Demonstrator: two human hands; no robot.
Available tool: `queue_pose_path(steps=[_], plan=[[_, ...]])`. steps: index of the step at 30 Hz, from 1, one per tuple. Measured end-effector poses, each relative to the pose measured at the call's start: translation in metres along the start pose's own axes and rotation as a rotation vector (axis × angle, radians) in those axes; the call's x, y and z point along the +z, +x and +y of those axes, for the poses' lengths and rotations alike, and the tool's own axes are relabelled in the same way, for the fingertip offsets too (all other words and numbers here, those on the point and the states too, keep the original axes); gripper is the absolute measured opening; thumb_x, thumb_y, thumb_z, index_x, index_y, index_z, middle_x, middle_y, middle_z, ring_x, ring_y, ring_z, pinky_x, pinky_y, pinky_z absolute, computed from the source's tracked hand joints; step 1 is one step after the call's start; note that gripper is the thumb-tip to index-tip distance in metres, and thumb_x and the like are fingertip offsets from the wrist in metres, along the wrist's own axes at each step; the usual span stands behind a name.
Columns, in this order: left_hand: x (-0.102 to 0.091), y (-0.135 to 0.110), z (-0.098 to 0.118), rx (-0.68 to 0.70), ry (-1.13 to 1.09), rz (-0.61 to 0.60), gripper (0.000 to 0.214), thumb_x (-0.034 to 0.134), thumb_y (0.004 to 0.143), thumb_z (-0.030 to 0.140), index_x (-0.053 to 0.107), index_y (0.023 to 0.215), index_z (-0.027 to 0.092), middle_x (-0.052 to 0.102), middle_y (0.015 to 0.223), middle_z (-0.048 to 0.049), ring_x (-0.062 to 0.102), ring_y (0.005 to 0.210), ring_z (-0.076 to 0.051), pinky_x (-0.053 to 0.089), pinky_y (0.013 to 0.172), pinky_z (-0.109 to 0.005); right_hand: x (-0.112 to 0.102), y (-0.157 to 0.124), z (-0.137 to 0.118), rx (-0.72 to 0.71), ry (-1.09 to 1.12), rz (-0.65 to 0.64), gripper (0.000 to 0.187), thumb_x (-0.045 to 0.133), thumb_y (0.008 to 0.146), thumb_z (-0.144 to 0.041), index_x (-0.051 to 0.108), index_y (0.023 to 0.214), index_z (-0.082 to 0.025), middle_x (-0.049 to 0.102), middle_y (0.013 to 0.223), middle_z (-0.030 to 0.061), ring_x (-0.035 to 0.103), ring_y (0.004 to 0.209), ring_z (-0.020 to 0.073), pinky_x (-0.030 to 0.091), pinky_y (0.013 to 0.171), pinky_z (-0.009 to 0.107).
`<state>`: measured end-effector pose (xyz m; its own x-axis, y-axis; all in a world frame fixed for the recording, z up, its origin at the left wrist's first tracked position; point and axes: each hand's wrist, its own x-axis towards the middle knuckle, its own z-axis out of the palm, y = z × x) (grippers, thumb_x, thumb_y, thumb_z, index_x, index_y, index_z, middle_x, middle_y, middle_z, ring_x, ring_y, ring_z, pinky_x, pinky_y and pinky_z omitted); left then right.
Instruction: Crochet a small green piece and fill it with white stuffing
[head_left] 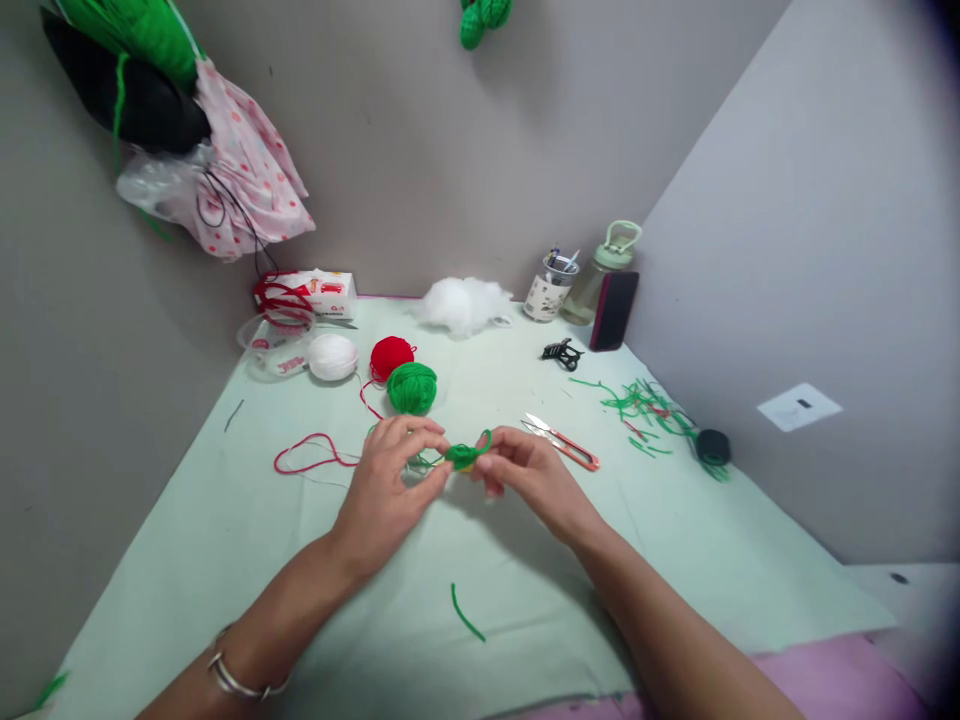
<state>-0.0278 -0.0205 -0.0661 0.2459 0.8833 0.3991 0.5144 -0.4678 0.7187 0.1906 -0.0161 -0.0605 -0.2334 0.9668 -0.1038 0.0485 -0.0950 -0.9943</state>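
Between my two hands is a small piece of green yarn work [461, 457], with a loop of yarn standing up at its right end and a bit of yellow under it. My left hand [392, 478] pinches its left side between thumb and fingertips. At the right side, my right hand [525, 472] grips it with thumb and forefinger, the other fingers curled below. A green yarn ball [412, 388] and a red yarn ball [391, 357] lie just beyond my left hand. Orange-handled thread snips [562, 443] rest beyond my right hand.
A white yarn ball [332, 357], white stuffing [465, 305], a pen cup [550, 290], a bottle [598, 285] and a phone [615, 312] stand along the back. Green yarn scraps [641, 405] lie right. Loose red yarn [311, 452] lies left; a green strand [466, 613] is in front.
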Motion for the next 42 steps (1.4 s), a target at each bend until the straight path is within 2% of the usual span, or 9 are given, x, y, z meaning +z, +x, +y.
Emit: queue_pose_path(steps=[4,7,10,14,18,24,33,38,42], plan=[[-0.002,0.001,-0.003,0.171,0.191,0.007,0.01,0.059,0.095,0.012,0.065,0.098,0.02,0.07,0.112,-0.0087,0.061,0.111,-0.029,0.045,0.1,-0.047,-0.001,-0.003,-0.003,-0.283,-0.256,0.311,0.022,0.08,0.086,-0.04,0.067,0.087,-0.022,0.069,0.09,0.0023,0.064,0.084,0.0178,0.053,0.08,0.032],[0.0,-0.001,-0.003,0.296,0.217,-0.104,0.015,0.056,0.098,0.011,0.067,0.104,0.019,0.07,0.112,-0.0093,0.061,0.101,-0.026,0.047,0.088,-0.042,0.008,-0.007,0.002,-0.346,-0.261,0.093,0.048,0.085,0.083,-0.036,0.066,0.126,-0.026,0.068,0.13,0.0083,0.064,0.115,0.0223,0.054,0.097,0.036],[0.001,-0.002,-0.002,0.313,0.224,-0.098,0.017,0.056,0.097,0.01,0.069,0.104,0.019,0.07,0.109,-0.0081,0.062,0.097,-0.026,0.045,0.085,-0.042,0.015,-0.009,0.007,-0.213,-0.292,-0.134,0.063,0.083,0.085,-0.034,0.058,0.143,-0.027,0.072,0.115,0.0046,0.063,0.087,0.0163,0.053,0.079,0.031],[-0.003,0.0,-0.006,0.198,0.161,-0.05,0.016,0.057,0.092,0.009,0.067,0.098,0.02,0.069,0.107,-0.007,0.063,0.097,-0.025,0.047,0.087,-0.04,0.011,-0.007,0.009,-0.062,-0.328,-0.146,0.022,0.068,0.094,-0.029,0.075,0.112,-0.021,0.06,0.072,-0.0043,0.051,0.064,0.0125,0.043,0.065,0.027],[-0.005,0.002,-0.007,0.092,0.06,-0.057,0.015,0.055,0.092,0.013,0.067,0.096,0.021,0.068,0.114,-0.0086,0.064,0.107,-0.026,0.048,0.095,-0.042,0.008,-0.006,0.005,-0.159,-0.306,-0.07,0.008,0.07,0.092,-0.027,0.076,0.094,-0.021,0.069,0.086,0.0007,0.061,0.077,0.015,0.048,0.071,0.028],[-0.006,0.002,0.003,-0.197,-0.264,-0.222,0.012,0.06,0.093,0.031,0.068,0.093,0.024,0.068,0.125,-0.0079,0.063,0.122,-0.028,0.047,0.105,-0.044,0.014,-0.009,0.004,-0.363,-0.263,-0.033,0.024,0.079,0.09,-0.029,0.077,0.114,-0.027,0.076,0.106,0.005,0.067,0.087,0.0175,0.053,0.08,0.031],[-0.001,0.004,0.004,-0.404,-0.56,-0.278,0.033,0.054,0.101,0.05,0.068,0.096,0.021,0.075,0.115,-0.0088,0.071,0.103,-0.025,0.054,0.096,-0.038,0.013,-0.004,-0.002,-0.051,0.099,-0.018,0.029,0.086,0.079,-0.046,0.077,0.093,-0.021,0.071,0.087,0.0017,0.058,0.075,0.0152,0.046,0.07,0.029],[0.003,-0.004,-0.009,-0.209,-0.226,-0.24,0.042,0.041,0.105,0.027,0.056,0.144,0.026,0.074,0.134,-0.0098,0.07,0.071,-0.017,0.059,0.079,-0.038,0.002,0.002,-0.003,-0.008,0.353,0.108,0.035,0.087,0.073,-0.048,0.068,0.082,-0.02,0.073,0.093,0.006,0.057,0.071,0.0143,0.044,0.061,0.027],[-0.002,-0.002,-0.012,0.033,0.182,-0.066,0.029,0.057,0.098,0.024,0.071,0.123,0.026,0.076,0.135,-0.0088,0.071,0.107,-0.032,0.05,0.101,-0.056,0.002,-0.002,-0.005,-0.004,0.18,0.097,0.035,0.081,0.081,-0.049,0.058,0.084,-0.023,0.061,0.069,-0.0038,0.044,0.053,0.01,0.034,0.051,0.025]])
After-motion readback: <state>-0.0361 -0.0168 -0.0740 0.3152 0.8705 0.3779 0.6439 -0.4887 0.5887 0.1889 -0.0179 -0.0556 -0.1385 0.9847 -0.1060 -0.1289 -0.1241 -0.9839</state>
